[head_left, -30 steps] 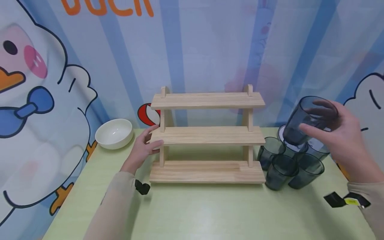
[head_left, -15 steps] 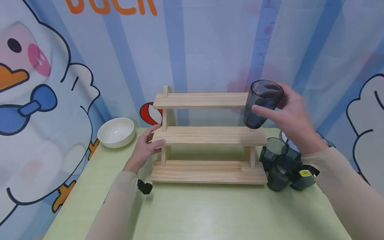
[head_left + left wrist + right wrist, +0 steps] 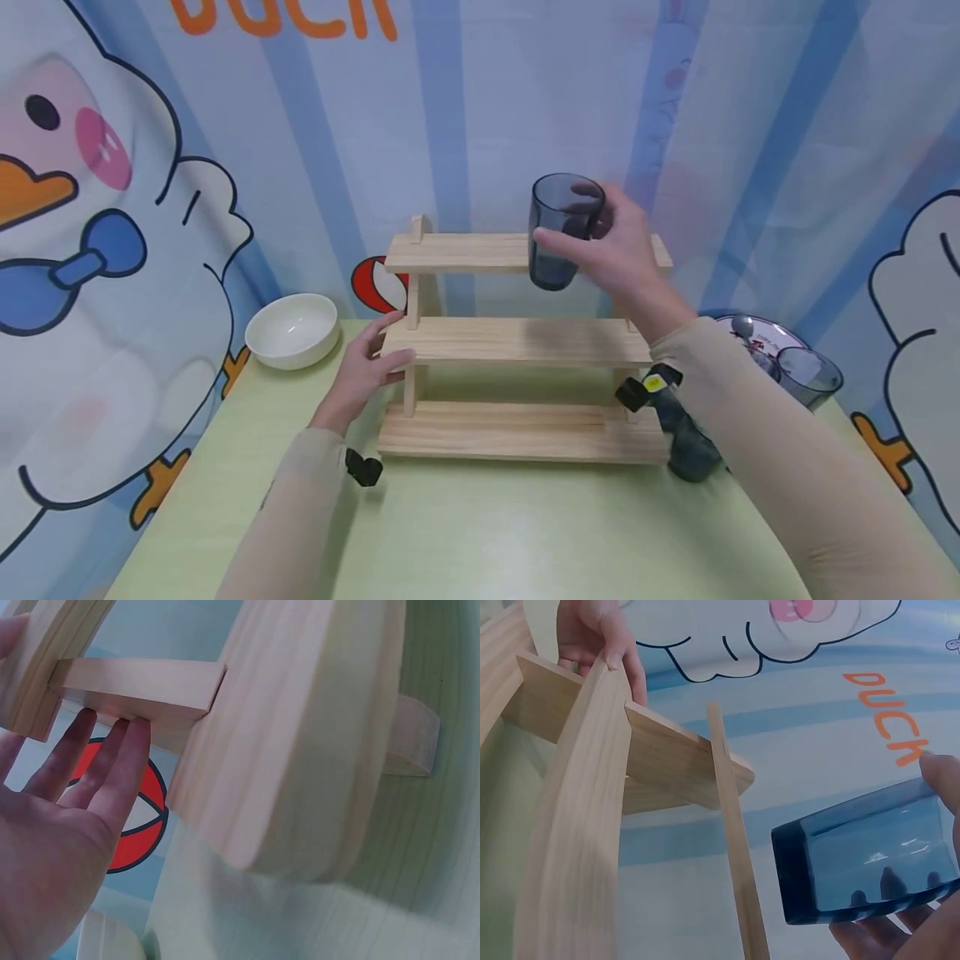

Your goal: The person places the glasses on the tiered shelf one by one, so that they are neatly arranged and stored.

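Observation:
A three-tier wooden display shelf [image 3: 472, 337] stands on the table, its boards bare in the head view. My left hand [image 3: 354, 377] grips the left end of its middle tier, thumb at the board's front and fingers behind. In the left wrist view, fingertips of that hand [image 3: 64, 840] touch the upright support [image 3: 139, 686]. With thumb and fingers around its side, my right hand [image 3: 622, 250] holds a smoky blue-grey drinking glass [image 3: 549, 218]. The glass [image 3: 870, 855] is raised in front of the top tier [image 3: 465, 252], right of its middle, mouth up.
A white bowl [image 3: 292, 332] sits at the table's back left. Right of the shelf, several more glasses [image 3: 810, 377] stand partly hidden under my right forearm, near a plate with a patterned rim [image 3: 776, 333]. A printed cloth [image 3: 510, 108] hangs behind the table [image 3: 487, 533].
My right hand has carried the glass left and up, from above the other glasses to the front of the top tier. The left hand keeps its place on the shelf.

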A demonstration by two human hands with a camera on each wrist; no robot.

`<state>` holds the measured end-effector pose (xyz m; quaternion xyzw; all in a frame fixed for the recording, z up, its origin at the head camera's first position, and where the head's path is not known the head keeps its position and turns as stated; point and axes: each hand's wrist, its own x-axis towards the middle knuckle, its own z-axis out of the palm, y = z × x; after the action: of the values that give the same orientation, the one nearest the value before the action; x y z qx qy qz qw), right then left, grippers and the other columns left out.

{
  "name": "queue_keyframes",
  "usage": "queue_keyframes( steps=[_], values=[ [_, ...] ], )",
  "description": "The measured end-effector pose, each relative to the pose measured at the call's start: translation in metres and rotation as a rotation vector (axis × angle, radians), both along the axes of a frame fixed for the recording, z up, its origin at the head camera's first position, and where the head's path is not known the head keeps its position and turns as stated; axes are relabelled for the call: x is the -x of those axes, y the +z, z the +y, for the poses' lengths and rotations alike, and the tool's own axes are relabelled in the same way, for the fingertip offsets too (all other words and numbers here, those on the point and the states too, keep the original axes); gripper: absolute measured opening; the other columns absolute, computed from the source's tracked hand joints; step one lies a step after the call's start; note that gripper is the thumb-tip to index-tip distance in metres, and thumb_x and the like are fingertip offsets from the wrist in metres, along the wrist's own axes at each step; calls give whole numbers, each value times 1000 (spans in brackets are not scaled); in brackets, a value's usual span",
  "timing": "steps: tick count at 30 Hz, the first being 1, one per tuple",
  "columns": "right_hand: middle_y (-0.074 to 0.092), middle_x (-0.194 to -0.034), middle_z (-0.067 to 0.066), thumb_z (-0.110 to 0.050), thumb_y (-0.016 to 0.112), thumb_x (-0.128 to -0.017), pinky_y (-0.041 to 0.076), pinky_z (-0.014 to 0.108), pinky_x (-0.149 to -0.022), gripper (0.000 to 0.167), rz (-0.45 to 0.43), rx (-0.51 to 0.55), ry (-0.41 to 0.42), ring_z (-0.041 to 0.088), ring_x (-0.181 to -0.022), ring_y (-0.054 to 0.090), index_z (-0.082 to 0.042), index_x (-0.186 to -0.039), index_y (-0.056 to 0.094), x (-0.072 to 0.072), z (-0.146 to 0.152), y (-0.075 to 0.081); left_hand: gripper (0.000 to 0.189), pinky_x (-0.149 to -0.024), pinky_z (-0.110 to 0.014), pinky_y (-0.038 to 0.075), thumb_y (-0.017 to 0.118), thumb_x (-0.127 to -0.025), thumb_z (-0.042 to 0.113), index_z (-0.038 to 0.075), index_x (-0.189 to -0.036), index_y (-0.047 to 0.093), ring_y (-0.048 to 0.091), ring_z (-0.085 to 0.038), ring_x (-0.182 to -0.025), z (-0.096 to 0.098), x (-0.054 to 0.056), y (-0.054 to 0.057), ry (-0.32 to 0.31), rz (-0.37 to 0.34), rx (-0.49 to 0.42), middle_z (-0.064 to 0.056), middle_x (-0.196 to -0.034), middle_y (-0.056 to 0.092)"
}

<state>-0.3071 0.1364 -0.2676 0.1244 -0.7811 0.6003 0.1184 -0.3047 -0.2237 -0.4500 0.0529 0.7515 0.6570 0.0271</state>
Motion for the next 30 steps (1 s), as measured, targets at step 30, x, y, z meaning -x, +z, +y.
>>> queue_keyframes(
  steps=[30],
  values=[
    [50, -157, 2, -56, 86, -82, 48, 42, -113, 97, -81, -81, -61, 19, -141, 49, -28, -161, 38, 60, -80, -2, 69, -100, -54, 57, 74, -100, 22, 33, -160, 43, 56, -40, -133, 0, 3, -4, 15, 0, 14, -15, -156, 48]
  ],
)
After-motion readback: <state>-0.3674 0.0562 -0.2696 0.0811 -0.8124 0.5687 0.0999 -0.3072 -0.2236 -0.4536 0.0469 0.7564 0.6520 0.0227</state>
